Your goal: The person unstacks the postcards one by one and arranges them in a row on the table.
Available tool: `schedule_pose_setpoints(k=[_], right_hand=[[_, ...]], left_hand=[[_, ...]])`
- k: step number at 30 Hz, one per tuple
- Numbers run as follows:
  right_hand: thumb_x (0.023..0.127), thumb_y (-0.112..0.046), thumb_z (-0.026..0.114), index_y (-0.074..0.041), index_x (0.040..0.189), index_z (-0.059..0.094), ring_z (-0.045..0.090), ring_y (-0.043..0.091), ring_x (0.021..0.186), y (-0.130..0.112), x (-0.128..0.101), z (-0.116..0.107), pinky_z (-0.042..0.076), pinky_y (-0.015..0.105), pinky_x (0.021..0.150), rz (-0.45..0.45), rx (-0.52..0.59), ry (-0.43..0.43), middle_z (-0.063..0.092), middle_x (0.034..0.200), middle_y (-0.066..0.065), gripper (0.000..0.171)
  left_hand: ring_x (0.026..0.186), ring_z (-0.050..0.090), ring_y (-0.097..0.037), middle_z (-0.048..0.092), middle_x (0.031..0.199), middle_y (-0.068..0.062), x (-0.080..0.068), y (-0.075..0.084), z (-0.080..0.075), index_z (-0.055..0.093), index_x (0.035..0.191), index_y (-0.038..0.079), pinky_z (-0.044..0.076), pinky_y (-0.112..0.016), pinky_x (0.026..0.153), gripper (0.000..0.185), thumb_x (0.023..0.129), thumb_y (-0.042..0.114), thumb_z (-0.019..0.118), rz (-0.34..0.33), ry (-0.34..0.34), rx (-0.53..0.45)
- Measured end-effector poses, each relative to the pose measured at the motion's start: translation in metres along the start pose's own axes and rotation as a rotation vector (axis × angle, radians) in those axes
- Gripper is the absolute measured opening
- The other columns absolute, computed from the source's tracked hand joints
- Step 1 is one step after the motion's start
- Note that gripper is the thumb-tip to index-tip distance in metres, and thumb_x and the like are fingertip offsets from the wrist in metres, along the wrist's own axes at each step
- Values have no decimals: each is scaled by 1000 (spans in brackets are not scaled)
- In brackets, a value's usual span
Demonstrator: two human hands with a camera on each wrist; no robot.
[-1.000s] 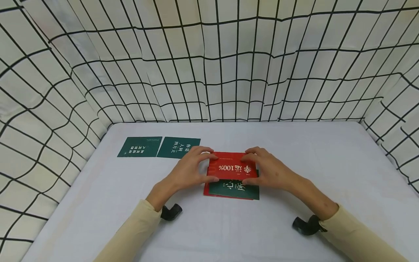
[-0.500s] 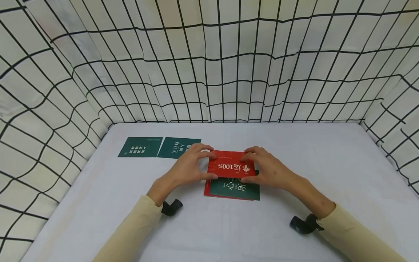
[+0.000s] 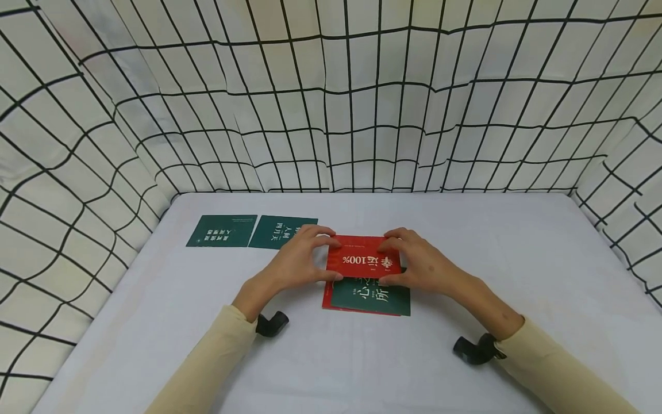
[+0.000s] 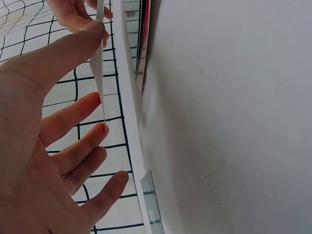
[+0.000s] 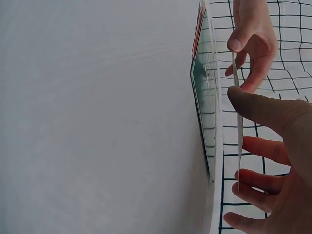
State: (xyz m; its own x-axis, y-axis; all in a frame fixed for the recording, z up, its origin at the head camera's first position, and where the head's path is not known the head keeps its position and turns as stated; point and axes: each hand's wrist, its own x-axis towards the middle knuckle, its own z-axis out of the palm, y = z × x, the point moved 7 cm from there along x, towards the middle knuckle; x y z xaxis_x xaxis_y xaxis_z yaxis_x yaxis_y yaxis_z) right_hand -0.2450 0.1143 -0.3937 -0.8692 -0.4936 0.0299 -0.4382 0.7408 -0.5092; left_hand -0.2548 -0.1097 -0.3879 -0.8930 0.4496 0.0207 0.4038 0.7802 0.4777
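A red card (image 3: 364, 262) printed "100%" is lifted off a small stack at the table's middle. My left hand (image 3: 300, 261) pinches its left end between thumb and fingers, and my right hand (image 3: 414, 264) pinches its right end. Edge-on, the red card (image 4: 99, 73) shows thin and raised off the table in the left wrist view, and the same card (image 5: 237, 131) in the right wrist view. Below it lies a green card (image 3: 369, 299) on top of another red card (image 3: 327, 300).
Two more green cards (image 3: 222, 231) (image 3: 279, 232) lie side by side at the table's back left. The white table (image 3: 517, 259) is walled on three sides by black-grid white cloth (image 3: 362, 103).
Both hands have lifted the red card a little and carried it slightly away from me, uncovering more of the green card below.
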Motion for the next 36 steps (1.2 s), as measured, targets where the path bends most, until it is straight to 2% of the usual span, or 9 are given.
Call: schedule_pose_setpoints(k=[4, 12, 36], right_hand=[[80, -38, 90, -21, 132, 68, 49, 33, 141, -1, 2, 0, 60, 51, 101, -13, 3, 7, 51, 152, 10, 59], [80, -36, 90, -22, 134, 67, 47, 32, 141, -3, 4, -3, 62, 49, 97, -12, 10, 20, 50, 153, 10, 59], [81, -35, 89, -20, 132, 68, 46, 35, 144, 1, 14, -1, 61, 50, 99, -16, 30, 4, 49, 155, 13, 58]], left_hand=[[150, 37, -27, 50, 153, -5, -1, -2, -2, 67, 138, 23, 56, -50, 107, 65, 79, 41, 89, -3, -2, -5], [152, 35, -27, 46, 160, -5, -1, -4, -3, 50, 153, 20, 54, -51, 110, 85, 81, 42, 88, -7, -3, -38], [154, 35, -28, 45, 163, -5, 4, -8, -3, 56, 150, 24, 54, -51, 110, 75, 84, 41, 86, -23, -10, 7]])
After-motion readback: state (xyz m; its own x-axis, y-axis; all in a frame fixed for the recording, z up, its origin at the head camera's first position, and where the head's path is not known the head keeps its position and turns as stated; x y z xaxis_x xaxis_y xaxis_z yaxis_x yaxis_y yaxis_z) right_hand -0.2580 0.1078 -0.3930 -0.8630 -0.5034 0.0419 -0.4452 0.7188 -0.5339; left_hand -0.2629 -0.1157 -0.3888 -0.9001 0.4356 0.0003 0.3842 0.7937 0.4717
